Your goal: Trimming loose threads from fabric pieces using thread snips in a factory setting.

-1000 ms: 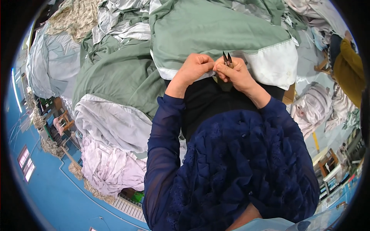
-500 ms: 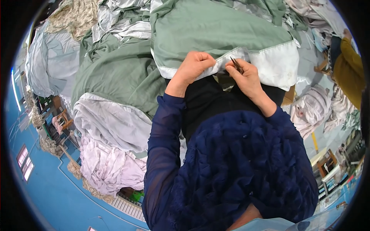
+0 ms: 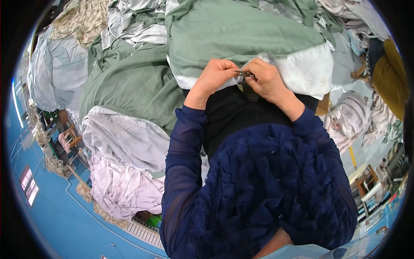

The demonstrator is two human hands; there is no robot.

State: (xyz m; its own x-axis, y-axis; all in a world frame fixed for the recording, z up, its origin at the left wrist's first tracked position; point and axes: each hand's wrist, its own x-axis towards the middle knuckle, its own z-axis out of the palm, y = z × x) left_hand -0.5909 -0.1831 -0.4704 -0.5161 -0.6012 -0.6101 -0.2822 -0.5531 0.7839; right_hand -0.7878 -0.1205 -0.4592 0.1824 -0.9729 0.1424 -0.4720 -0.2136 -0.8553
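Note:
A green cloth with a white border lies spread before me, its near edge over my lap. My left hand is closed in a pinch on the white border. Close beside it my right hand is closed around small dark thread snips, whose tips point left and meet the fingertips of my left hand. The cloth between the two hands is mostly hidden by fingers. Whether a thread lies between the blades is too small to tell.
More green cloth is heaped to the left, with grey-white and pale pink fabric nearer. Whitish bundles lie at the right. At the far right edge shows a person's mustard sleeve. The floor is blue.
My right hand has moved left and turned, bringing the snips from pointing up to pointing at my left fingertips. The left hand has barely moved. The person at the right has shifted slightly.

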